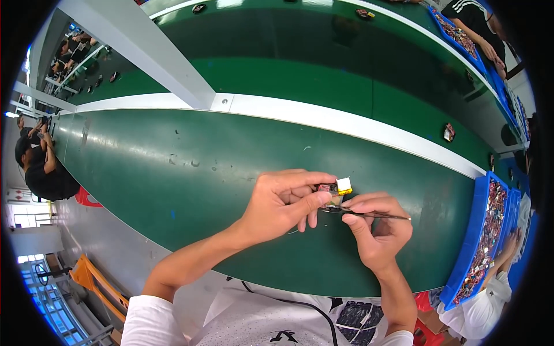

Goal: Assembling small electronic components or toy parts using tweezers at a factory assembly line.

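Note:
Over the green table (190,190), my left hand (271,205) is closed on a small electronic assembly (332,195), pinched between thumb and fingers. A flat battery-like piece (344,185), white with a yellow edge, sticks out from its far right side. My right hand (378,230) grips thin dark tweezers (384,216) between thumb and fingers. Their tip points left and reaches the near right side of the assembly. Whether the tip pinches any part is too small to make out, and my left fingers cover much of the assembly.
A blue bin (474,210) full of small colourful parts stands at the table's right end. Beyond a white rail (323,122) runs a green conveyor belt (277,78) carrying a few small assemblies (449,132). A white post (144,46) rises at the rail. Other people sit at both sides.

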A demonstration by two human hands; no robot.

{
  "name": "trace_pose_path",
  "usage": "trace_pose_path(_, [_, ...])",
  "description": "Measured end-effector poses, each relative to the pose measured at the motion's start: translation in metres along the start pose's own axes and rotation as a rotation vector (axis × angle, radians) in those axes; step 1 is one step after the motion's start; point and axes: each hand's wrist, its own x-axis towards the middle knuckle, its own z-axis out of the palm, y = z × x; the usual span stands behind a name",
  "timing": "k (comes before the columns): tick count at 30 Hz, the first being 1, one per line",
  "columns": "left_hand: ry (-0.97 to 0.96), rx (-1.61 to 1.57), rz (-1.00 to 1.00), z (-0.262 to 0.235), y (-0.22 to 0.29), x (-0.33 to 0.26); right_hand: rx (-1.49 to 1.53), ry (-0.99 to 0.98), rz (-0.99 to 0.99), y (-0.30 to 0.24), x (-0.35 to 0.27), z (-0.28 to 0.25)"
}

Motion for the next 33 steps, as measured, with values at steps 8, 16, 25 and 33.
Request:
trace_pose_path(8, [-0.015, 0.010, 0.064, 0.000, -0.002, 0.001, -0.004, -0.031, -0.019, -0.001, 0.000, -0.002])
trace_pose_path(16, [0.007, -0.052, -0.012, 0.003, -0.003, 0.002, -0.133, -0.064, -0.086, -0.007, 0.002, -0.005])
trace_pose_path(25, [0.001, 0.084, 0.003, 0.012, -0.006, 0.004, -0.210, -0.066, -0.189, -0.004, -0.001, -0.007])
trace_pose_path(33, [0.062, 0.155, -0.064, 0.021, -0.009, 0.007, -0.274, -0.055, -0.264, 0.006, -0.005, -0.010])
